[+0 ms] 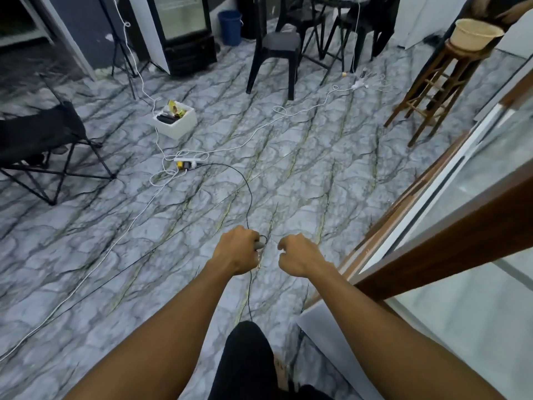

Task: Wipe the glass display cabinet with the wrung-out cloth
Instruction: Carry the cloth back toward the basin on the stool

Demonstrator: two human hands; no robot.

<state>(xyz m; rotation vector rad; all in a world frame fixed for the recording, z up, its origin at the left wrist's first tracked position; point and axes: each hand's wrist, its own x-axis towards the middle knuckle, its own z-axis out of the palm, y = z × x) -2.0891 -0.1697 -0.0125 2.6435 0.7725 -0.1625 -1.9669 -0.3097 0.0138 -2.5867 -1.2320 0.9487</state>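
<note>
Marbled floor (288, 174) is lying below, my left hand (239, 249) gripping a small grey thing (258, 244), my right hand (300, 255) clenching empty, cabinet (450, 241) at three o'clock; no cloth showing, so fetching it is probably coming next.

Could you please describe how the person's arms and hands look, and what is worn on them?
The left arm and right arm are bare to the frame edge; no sleeves show. The left hand and right hand wear no gloves; no watch, bracelet or ring is visible.
</note>
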